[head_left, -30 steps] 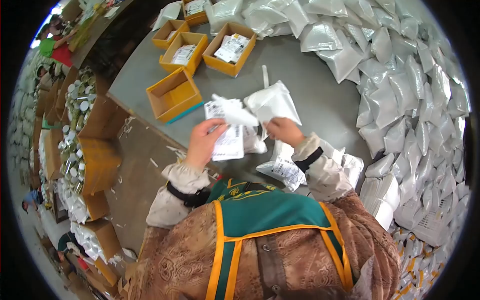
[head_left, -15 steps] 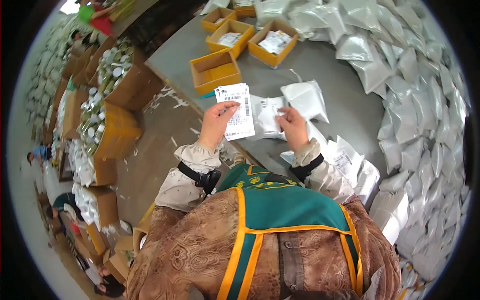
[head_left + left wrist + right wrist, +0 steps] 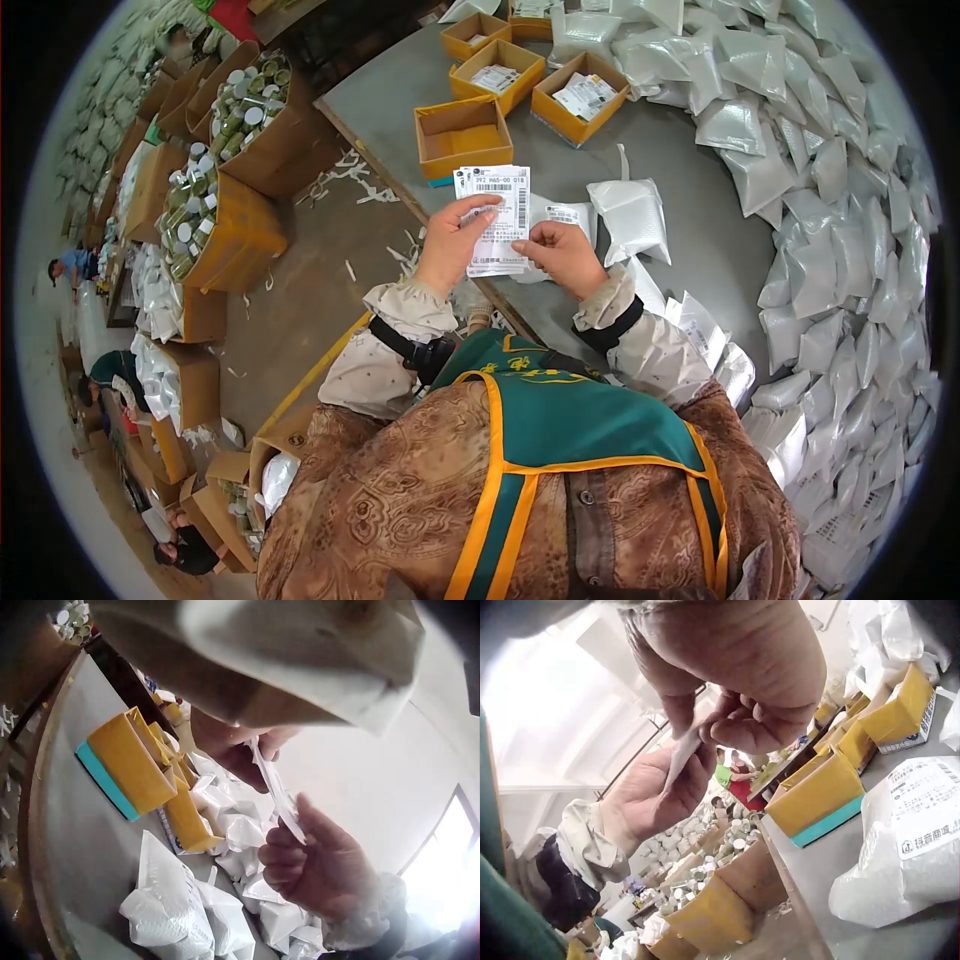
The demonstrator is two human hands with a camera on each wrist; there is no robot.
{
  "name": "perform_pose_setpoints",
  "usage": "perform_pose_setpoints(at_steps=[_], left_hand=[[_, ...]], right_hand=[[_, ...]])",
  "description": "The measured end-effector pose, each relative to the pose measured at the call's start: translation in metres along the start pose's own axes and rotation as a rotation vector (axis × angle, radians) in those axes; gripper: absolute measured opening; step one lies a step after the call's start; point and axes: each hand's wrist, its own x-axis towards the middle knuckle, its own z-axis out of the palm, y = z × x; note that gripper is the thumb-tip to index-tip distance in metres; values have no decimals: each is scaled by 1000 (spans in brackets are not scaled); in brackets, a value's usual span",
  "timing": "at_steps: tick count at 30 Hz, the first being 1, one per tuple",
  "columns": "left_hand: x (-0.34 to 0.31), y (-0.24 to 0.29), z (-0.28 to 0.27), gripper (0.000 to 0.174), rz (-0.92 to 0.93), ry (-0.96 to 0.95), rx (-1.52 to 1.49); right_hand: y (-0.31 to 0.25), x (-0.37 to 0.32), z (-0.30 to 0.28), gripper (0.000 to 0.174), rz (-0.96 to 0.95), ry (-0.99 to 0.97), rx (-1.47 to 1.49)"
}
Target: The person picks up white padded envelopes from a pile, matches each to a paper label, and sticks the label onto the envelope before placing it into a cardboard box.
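Note:
A small stack of printed shipping labels [image 3: 503,215] is held upright over the table's near edge. My left hand [image 3: 452,248] grips the stack from its left side, thumb across the front. At the lower right edge, my right hand [image 3: 568,258] pinches the labels between thumb and fingers. Seen edge-on in the left wrist view, the labels [image 3: 279,791] run between both hands as a thin sheaf. Just behind them lies a labelled white parcel [image 3: 575,212], partly hidden by the labels and right hand. Beside it sits a white bubble mailer [image 3: 632,222].
An orange-edged cardboard box [image 3: 462,150] stands beyond the labels, with label-filled boxes [image 3: 582,95] behind it. White parcels [image 3: 790,200] pile along the table's right side. Cartons of lidded jars [image 3: 205,215] stand on the floor at left, with several people farther off.
My right hand has left the white parcels and come left to the labels. The labels, fanned and drooping earlier, are now squared together and upright. The head view has shifted.

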Motion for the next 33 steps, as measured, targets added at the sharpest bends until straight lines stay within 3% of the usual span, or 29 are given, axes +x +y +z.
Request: perform_pose_setpoints(at_steps=[5,11,14,28,31,33], left_hand=[[3,-2,10,24,-47,24,-59],[4,-22,13,23,-124,24,-105],[-3,-23,22,22,-207,-52,-56],[-3,-20,40,17,-220,-115,42],[-1,-20,40,17,-234,-118,52],[1,-19,42,16,-238,-112,95]], right_hand=[[0,-8,-14,18,124,67,2],[-13,-14,-38,18,-18,293,96],[-9,-14,-49,20,-52,301,58],[-1,-12,-64,21,-38,307,104],[2,-12,-68,18,45,271,122],[-1,-15,-63,17,-252,522,-254]])
